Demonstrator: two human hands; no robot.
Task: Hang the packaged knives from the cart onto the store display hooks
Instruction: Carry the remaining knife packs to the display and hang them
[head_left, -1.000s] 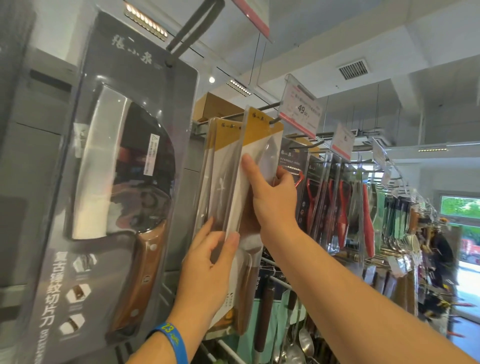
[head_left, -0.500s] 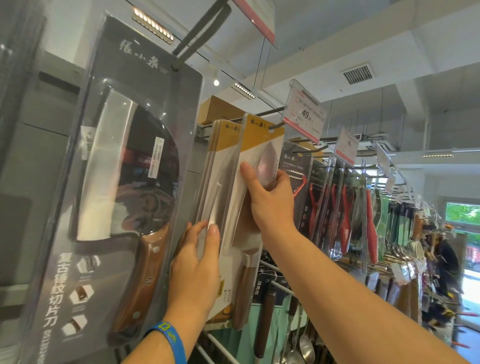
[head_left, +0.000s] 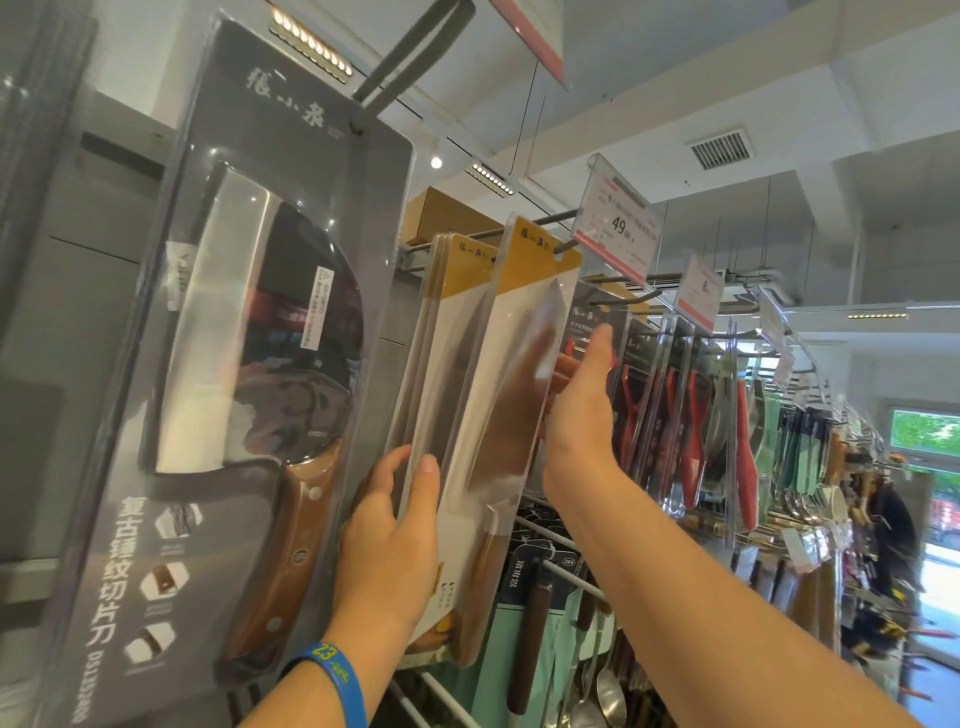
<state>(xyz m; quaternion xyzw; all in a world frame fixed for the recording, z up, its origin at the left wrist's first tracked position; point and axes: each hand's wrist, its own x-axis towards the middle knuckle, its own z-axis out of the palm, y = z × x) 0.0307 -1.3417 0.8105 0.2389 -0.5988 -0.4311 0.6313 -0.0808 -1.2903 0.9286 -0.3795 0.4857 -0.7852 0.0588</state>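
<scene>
Stocking the knife wall: a person's left hand (head_left: 389, 545) pinches the lower edge of the rear yellow-topped clear plastic knife packs (head_left: 457, 322), thumb in front and fingers behind. The front yellow-topped blister pack (head_left: 524, 291) hangs near the tip of a grey metal display hook (head_left: 545, 219) and encloses a broad steel cleaver with a brown handle (head_left: 514, 415). The right hand (head_left: 582, 410), its fingers straight, reaches behind that pack's right edge. To the left, a large grey blister pack (head_left: 291, 156) holds a wood-handled chopper (head_left: 249, 332).

A price tag (head_left: 621, 228) hangs above packaged red-handled tools (head_left: 693, 415); a ceiling vent (head_left: 719, 149) sits overhead.
</scene>
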